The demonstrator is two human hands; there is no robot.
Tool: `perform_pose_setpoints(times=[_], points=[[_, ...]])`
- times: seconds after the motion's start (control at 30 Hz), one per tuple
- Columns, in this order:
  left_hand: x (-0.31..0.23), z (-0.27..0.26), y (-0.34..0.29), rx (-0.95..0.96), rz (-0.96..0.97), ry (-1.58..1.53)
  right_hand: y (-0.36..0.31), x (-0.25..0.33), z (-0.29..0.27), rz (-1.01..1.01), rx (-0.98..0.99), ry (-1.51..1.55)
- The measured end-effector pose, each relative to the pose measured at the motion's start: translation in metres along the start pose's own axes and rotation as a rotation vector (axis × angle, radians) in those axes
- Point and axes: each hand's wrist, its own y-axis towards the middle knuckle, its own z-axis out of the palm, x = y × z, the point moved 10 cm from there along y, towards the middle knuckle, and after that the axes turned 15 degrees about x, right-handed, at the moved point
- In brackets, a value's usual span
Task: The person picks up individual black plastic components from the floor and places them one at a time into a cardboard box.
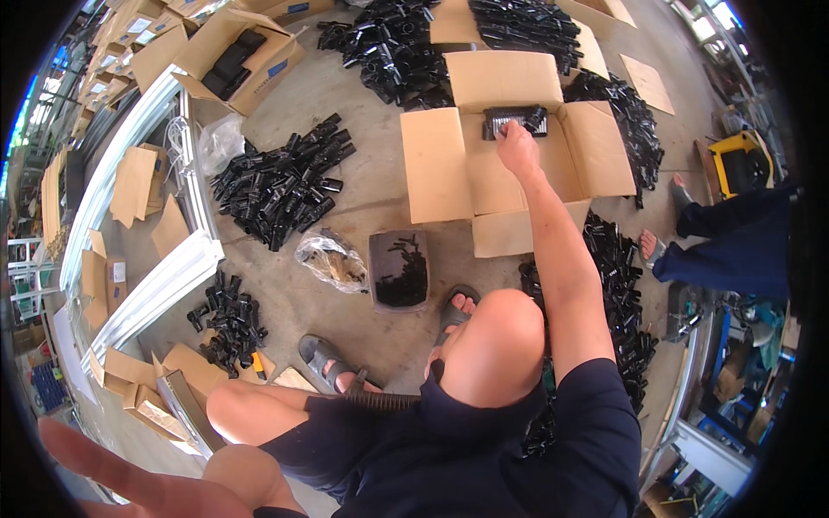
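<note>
My right hand [520, 151] reaches into an open cardboard box [436, 164], its fingers closed on a black ribbed plastic piece [528, 121] at the box's far wall. How the fingertips sit on the piece is partly hidden by the hand. My left hand [164, 488] is raised close to the camera at the lower left, fingers stretched out with nothing in them. Across my lap lies a dark ribbed, rod-like piece [384, 400] with a wider end.
Piles of black plastic parts lie on the floor at the left [281, 181], back [389, 52] and right [617, 302]. A grey bin [399, 302] and a plastic bag [332, 259] stand before my feet. Another person's feet [652, 246] are at the right.
</note>
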Motion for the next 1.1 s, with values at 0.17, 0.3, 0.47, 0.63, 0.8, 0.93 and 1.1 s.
perform_pose_setpoints(times=[0.17, 0.3, 0.47, 0.63, 0.8, 0.93, 1.1], points=[[0.006, -0.032, -0.028, -0.148, -0.202, 0.154, 0.03, 0.061, 0.043, 0.195, 0.252, -0.168], [0.072, -0.049, -0.1, -0.41, -0.569, 0.152, 0.038, 0.035, 0.051, 0.302, 0.322, -0.323], [0.163, -0.006, -0.273, -0.684, -0.933, -0.179, 0.021, 0.016, 0.072, 0.16, 0.248, -0.133], [0.203, 0.03, -0.328, -0.762, -1.059, -0.499, -0.015, 0.039, 0.045, -0.051, 0.256, 0.395], [0.237, 0.044, -0.306, -0.741, -0.949, -0.863, -0.114, 0.258, -0.06, -0.468, 0.465, 0.379], [0.21, 0.044, -0.26, -0.799, -0.648, -1.104, -0.207, 0.384, -0.083, -0.664, 0.517, 0.02], [0.196, 0.034, -0.276, -0.893, -0.551, -1.094, -0.269, 0.442, -0.078, -0.689, 0.486, 0.262]])
